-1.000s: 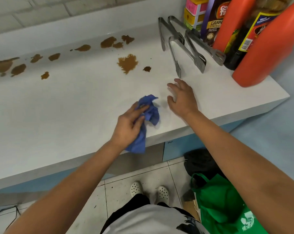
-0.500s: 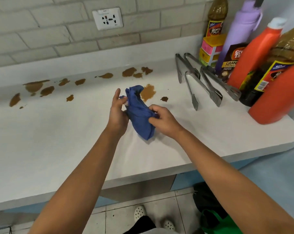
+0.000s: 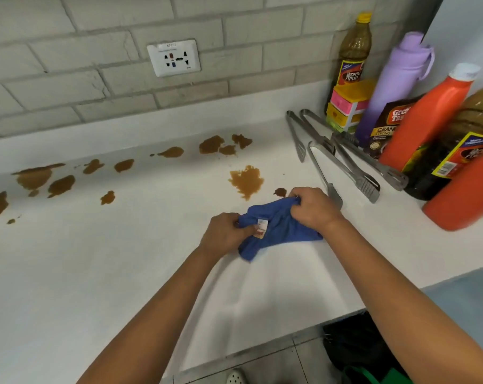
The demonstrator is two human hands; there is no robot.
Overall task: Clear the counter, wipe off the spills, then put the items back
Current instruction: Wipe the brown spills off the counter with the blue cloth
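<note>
A blue cloth (image 3: 280, 231) with a small white tag is stretched between both hands just above the white counter (image 3: 102, 267). My left hand (image 3: 223, 234) pinches its left end near the tag. My right hand (image 3: 313, 207) grips its upper right edge. Brown spills lie on the counter: a large splash (image 3: 246, 181) just beyond the cloth, a small drop (image 3: 280, 192) beside my right hand, and several patches (image 3: 60, 185) along the back edge toward the left.
Metal tongs (image 3: 342, 162) lie at the right. Behind them crowd orange bottles (image 3: 428, 117), a dark sauce bottle (image 3: 456, 156), a purple flask (image 3: 395, 84), a coffee pouch (image 3: 387, 128), a vinegar bottle (image 3: 354, 51) and coloured boxes (image 3: 345, 106). A wall socket (image 3: 174, 58) sits above.
The cloth went from my left hand alone at the counter's front edge to both hands, which have now pulled it out sideways and lowered it toward the counter near the large splash.
</note>
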